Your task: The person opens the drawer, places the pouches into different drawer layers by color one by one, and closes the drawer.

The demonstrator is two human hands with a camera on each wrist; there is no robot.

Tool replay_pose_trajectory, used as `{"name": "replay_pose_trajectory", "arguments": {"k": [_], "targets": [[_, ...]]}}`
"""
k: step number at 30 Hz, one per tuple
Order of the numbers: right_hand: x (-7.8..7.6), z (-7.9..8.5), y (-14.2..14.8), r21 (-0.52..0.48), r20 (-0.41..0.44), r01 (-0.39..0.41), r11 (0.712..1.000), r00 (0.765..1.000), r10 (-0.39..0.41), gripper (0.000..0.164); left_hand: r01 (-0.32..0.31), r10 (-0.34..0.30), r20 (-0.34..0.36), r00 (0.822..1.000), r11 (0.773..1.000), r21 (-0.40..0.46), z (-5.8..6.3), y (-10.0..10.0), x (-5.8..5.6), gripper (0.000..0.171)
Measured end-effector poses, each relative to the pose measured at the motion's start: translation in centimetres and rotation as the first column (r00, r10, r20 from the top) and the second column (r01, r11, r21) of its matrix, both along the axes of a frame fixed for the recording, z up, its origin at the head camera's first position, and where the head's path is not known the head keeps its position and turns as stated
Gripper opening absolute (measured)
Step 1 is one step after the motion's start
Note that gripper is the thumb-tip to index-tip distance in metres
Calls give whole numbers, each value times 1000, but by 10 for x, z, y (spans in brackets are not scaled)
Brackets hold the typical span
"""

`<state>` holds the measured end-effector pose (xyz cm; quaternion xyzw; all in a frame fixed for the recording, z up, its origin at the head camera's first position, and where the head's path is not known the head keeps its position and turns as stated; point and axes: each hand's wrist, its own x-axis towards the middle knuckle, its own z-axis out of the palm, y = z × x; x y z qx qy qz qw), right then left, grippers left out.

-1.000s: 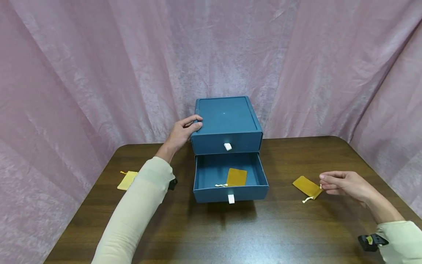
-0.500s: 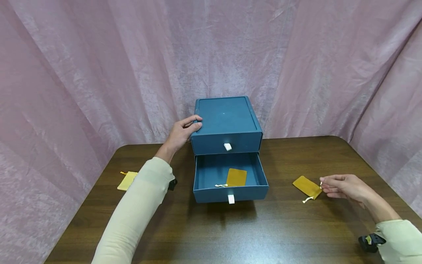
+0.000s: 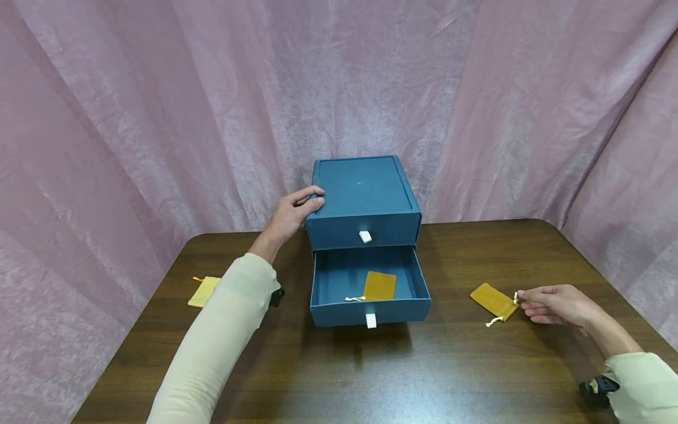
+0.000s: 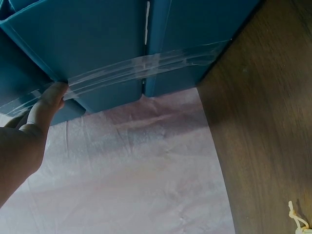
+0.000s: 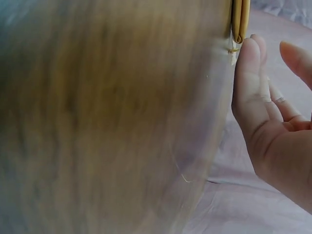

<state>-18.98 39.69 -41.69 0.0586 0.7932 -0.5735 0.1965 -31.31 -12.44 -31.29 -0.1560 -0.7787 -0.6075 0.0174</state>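
Note:
My left hand (image 3: 286,221) rests on the top left edge of a blue two-drawer unit (image 3: 365,185), its thumb and fingers over the corner. In the left wrist view, a fingertip lies against the unit's blue side (image 4: 102,39). The lower drawer (image 3: 336,315) is pulled out and holds a mustard drawstring pouch (image 3: 380,285) with a white cord. On the right, a second mustard pouch (image 3: 492,299) lies flat on the table. My right hand (image 3: 561,307) has its fingertips right at that pouch's cord; the right wrist view shows the thumb apart from the fingers.
Left of the unit, partly behind the left sleeve (image 3: 222,335), lies a pale yellow pouch (image 3: 203,291). The upper drawer (image 3: 339,231) is closed. Clear tape (image 4: 107,73) runs along the unit's side. A pink curtain (image 3: 360,76) hangs behind the brown wooden table (image 3: 450,365).
My right hand has shifted slightly down and to the right, beside the pouch's cord. The left hand, the unit and the pouches stay in place.

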Motion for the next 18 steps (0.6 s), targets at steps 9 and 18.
{"name": "replay_pose_trajectory", "arguments": {"k": [9, 18], "targets": [[-4, -3, -5, 86, 8, -15, 996, 1000, 14, 31, 4, -4, 7, 1000, 1000, 7, 0, 0, -1, 34], [-9, -6, -13, 165, -9, -16, 986, 1000, 18, 18, -2, 2, 7, 1000, 1000, -7, 1, -2, 1, 34]]}}
